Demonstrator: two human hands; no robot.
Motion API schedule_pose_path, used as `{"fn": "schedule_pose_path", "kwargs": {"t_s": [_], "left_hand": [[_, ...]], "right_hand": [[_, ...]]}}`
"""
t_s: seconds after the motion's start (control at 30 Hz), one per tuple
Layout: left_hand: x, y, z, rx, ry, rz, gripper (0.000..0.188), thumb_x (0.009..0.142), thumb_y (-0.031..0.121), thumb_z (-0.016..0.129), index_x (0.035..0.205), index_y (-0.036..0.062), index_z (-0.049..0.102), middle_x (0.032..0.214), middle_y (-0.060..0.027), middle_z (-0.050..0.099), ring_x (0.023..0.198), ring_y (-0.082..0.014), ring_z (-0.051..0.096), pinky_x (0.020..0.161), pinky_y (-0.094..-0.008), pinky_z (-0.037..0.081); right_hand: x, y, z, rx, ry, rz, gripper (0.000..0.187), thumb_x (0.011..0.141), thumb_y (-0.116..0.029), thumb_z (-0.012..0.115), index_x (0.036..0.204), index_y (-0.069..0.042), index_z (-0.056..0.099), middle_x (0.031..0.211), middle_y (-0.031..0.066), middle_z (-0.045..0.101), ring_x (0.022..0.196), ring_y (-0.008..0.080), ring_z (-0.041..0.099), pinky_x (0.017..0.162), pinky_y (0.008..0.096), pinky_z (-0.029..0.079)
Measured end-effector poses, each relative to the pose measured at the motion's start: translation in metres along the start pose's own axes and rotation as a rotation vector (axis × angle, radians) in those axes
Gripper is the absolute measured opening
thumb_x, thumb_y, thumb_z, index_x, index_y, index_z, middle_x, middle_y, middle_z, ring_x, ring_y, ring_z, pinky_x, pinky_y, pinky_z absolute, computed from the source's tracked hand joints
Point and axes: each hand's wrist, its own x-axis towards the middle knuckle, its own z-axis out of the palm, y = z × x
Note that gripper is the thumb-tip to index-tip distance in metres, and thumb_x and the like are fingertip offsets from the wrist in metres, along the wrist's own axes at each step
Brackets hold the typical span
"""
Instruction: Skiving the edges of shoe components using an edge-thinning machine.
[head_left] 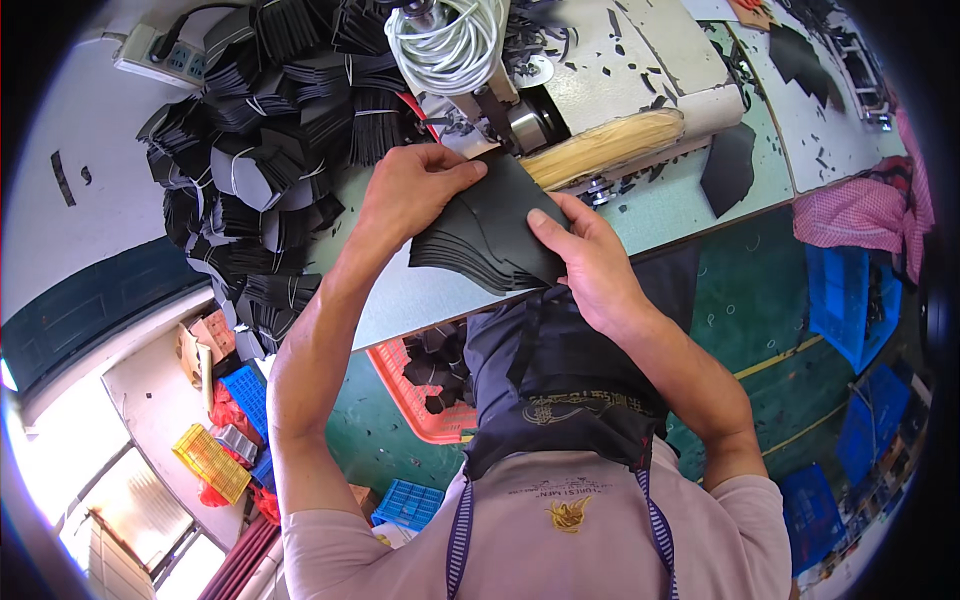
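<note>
The left hand [414, 190] pinches the upper left edge of a stack of thin, matte black sheets [500, 215], thumb on top, while the right hand [600, 265] grips its right side, thumb across the face; its other fingers are partly hidden. The stack sits between both hands at the near edge of the pale green bench [385, 300], its lower edge fanned into curved steps; whether it rests on the surface I cannot tell. To handle it well, a firm but light thumb pressure should keep the layers from sliding unevenly, and even spacing in the fan should let each sheet separate cleanly. Fingertips are best kept well clear of the shiny metal cylinder [530, 128] of the machine just beyond.

Next to that lies a rounded, yellowish bar [610, 148], with a loose black cut piece [728, 170] further right. Left of the machine, black bundles tied with white string [265, 165] are heaped high. Below the bench, an orange-red plastic basket [395, 378] holds dark pieces.
</note>
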Motion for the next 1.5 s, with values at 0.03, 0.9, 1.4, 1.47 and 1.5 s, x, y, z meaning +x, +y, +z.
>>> {"fn": "schedule_pose_path", "kwargs": {"t_s": [0.03, 0.9, 1.4, 1.47, 1.5], "left_hand": [[0.001, 0.005, -0.002, 0.001, 0.001, -0.001, 0.034, 0.086, 0.028, 0.076, 0.102, -0.0021, 0.074, 0.084, -0.0048, 0.072, 0.073, -0.0090, 0.063, 0.069, -0.0258, 0.050], [0.010, 0.008, -0.005, 0.117, -0.024, 0.045, 0.037, 0.081, 0.033, 0.075, 0.105, 0.0044, 0.076, 0.090, -0.0133, 0.074, 0.085, -0.0188, 0.071, 0.080, -0.0326, 0.053], [0.004, 0.003, -0.004, -0.245, -0.088, 0.078, 0.039, 0.086, 0.026, 0.075, 0.110, -0.0048, 0.072, 0.096, -0.0084, 0.073, 0.086, -0.0127, 0.065, 0.080, -0.0250, 0.049], [-0.001, 0.001, -0.007, -0.186, -0.082, 0.059, 0.039, 0.086, 0.026, 0.075, 0.110, -0.0054, 0.072, 0.096, -0.0090, 0.073, 0.086, -0.0130, 0.065, 0.081, -0.0252, 0.049], [-0.002, 0.001, -0.008, -0.129, -0.070, 0.040, 0.040, 0.086, 0.026, 0.075, 0.110, -0.0060, 0.072, 0.097, -0.0096, 0.073, 0.086, -0.0133, 0.065, 0.082, -0.0254, 0.049]], "right_hand": [[0.000, -0.001, -0.001, 0.001, -0.001, 0.001, 0.033, 0.096, -0.016, 0.066, 0.123, 0.001, 0.058, 0.106, 0.0060, 0.066, 0.092, 0.0096, 0.063, 0.083, 0.0255, 0.051], [-0.009, 0.011, -0.008, 0.120, 0.091, -0.186, 0.032, 0.097, -0.012, 0.063, 0.125, -0.005, 0.051, 0.109, 0.0015, 0.064, 0.084, 0.0027, 0.060, 0.059, 0.0176, 0.043], [-0.012, 0.008, -0.011, 0.118, 0.091, -0.174, 0.036, 0.099, -0.008, 0.056, 0.134, -0.005, 0.046, 0.125, 0.0087, 0.060, 0.108, 0.0165, 0.065, 0.092, 0.0330, 0.056], [-0.016, 0.002, -0.001, 0.193, 0.151, -0.173, 0.035, 0.097, -0.011, 0.061, 0.130, -0.007, 0.049, 0.114, 0.0003, 0.062, 0.095, 0.0045, 0.060, 0.071, 0.0196, 0.049], [-0.016, 0.004, -0.004, 0.195, 0.153, -0.173, 0.035, 0.097, -0.011, 0.061, 0.130, -0.007, 0.049, 0.114, 0.0003, 0.062, 0.095, 0.0045, 0.060, 0.071, 0.0196, 0.049]]}}
